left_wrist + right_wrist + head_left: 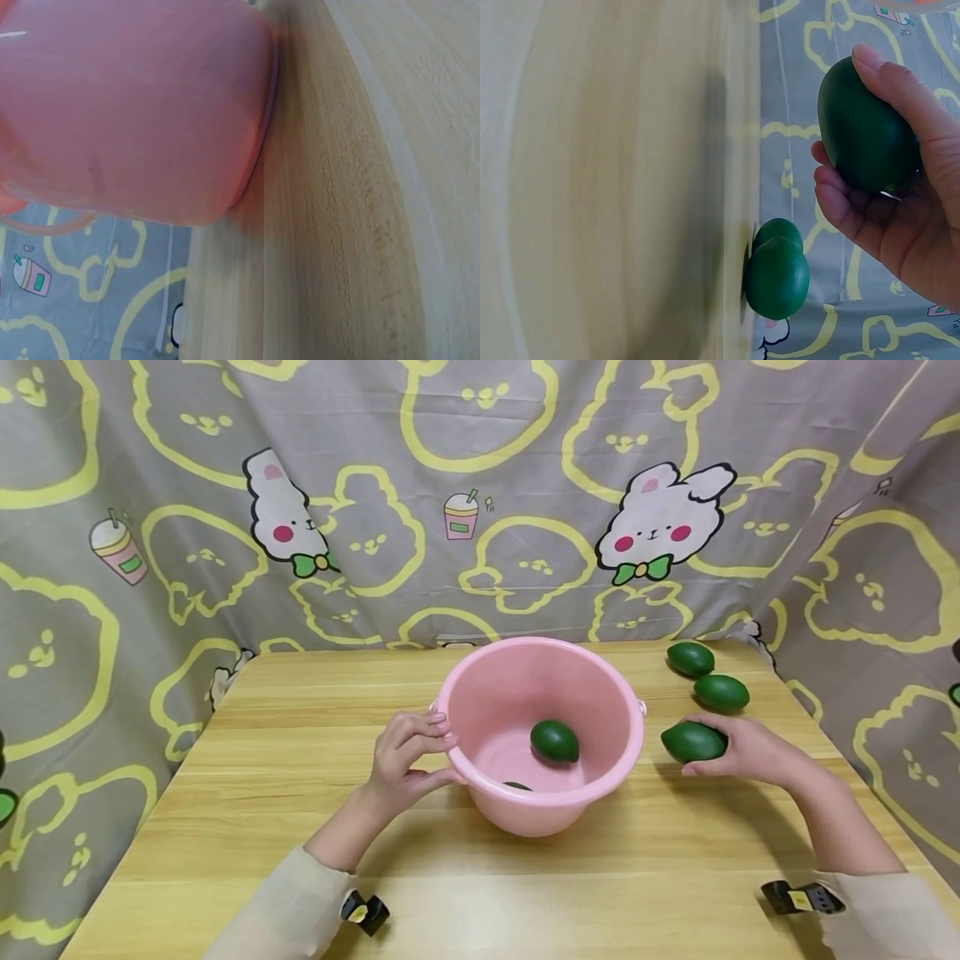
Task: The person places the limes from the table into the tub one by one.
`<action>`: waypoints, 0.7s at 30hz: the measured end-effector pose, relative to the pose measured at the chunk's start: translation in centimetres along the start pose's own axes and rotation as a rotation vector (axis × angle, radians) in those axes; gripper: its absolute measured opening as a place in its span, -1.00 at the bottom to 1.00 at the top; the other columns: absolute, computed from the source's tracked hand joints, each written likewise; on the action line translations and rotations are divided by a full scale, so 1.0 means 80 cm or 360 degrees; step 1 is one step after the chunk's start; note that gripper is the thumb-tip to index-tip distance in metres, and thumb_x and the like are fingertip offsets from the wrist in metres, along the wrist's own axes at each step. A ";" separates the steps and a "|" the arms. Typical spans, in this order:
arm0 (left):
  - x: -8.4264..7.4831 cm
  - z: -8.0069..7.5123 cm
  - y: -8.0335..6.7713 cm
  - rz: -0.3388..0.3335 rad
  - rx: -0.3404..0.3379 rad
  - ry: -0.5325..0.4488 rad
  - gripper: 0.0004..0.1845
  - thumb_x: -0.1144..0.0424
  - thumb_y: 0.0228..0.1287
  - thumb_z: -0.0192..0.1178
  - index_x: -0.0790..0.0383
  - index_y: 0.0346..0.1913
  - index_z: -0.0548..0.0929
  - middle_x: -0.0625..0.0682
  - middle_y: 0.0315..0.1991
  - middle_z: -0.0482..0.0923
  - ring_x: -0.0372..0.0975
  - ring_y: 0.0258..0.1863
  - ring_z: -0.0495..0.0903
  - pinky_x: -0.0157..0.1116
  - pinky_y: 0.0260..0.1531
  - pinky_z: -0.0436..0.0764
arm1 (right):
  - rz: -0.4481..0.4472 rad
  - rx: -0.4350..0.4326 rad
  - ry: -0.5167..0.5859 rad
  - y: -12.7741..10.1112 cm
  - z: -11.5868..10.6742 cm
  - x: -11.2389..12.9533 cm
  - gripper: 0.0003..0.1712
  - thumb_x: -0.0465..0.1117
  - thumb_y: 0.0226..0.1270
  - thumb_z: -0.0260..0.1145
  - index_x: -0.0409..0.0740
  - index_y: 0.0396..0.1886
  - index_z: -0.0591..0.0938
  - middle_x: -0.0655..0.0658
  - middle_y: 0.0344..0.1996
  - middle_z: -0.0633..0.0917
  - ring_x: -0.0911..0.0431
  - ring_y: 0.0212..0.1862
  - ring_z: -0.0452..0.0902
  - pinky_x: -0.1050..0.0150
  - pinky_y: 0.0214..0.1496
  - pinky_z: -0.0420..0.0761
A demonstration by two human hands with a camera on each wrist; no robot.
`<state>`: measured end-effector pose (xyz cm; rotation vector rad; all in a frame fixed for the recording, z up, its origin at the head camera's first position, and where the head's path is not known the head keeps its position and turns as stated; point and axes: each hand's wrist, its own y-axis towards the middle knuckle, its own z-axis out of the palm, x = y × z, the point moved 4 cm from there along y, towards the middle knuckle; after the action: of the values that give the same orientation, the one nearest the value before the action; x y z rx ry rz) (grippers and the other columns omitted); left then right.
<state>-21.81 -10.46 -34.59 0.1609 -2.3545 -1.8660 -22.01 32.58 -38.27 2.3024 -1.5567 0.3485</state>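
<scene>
A pink bucket (540, 814) stands upright at the middle of the wooden table. My left hand (408, 756) grips its left rim, fingertips over the edge and thumb lower on the outside. In the left wrist view the bucket's wall (135, 112) fills the upper left. Inside lies a dark green oval fruit (555, 741), and a sliver of another green fruit (517, 786) shows behind the near rim. To the right of the bucket, my right hand (750, 752) holds a similar smooth green fruit (866, 127) between thumb and fingers, raised above the table.
Two more green fruits, one farther back (691, 659) and one nearer (722, 693), lie at the table's back right. A patterned grey curtain (525, 460) hangs behind the table and along both sides. The bucket's white handle joint (642, 708) sticks out on the right.
</scene>
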 end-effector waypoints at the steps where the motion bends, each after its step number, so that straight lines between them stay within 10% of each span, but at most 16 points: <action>1: 0.000 0.000 0.000 0.0004 -0.0001 -0.0002 -0.53 -0.06 0.08 0.31 0.39 -0.37 0.66 0.18 -0.38 0.56 0.01 -0.25 0.56 -0.27 0.03 0.63 | 0.0009 0.0003 0.0008 0.000 -0.001 0.001 -0.34 -0.01 -0.17 0.60 -0.18 -0.05 0.58 -0.11 -0.35 0.67 0.15 -0.35 0.54 0.30 -0.38 0.58; 21: -0.002 0.001 0.002 0.0024 -0.0008 -0.0012 -0.53 -0.05 0.08 0.33 0.41 -0.37 0.66 0.18 -0.38 0.56 0.01 -0.25 0.56 -0.26 0.03 0.63 | 0.0199 -0.0006 0.0017 0.001 -0.038 0.021 -0.14 0.02 -0.13 0.58 -0.30 0.14 0.47 -0.36 -0.31 0.64 -0.01 -0.35 0.55 0.22 -0.42 0.55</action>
<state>-21.68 -10.31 -34.48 0.1351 -2.3490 -1.8688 -21.48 32.39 -34.81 2.2025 -1.6989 0.3881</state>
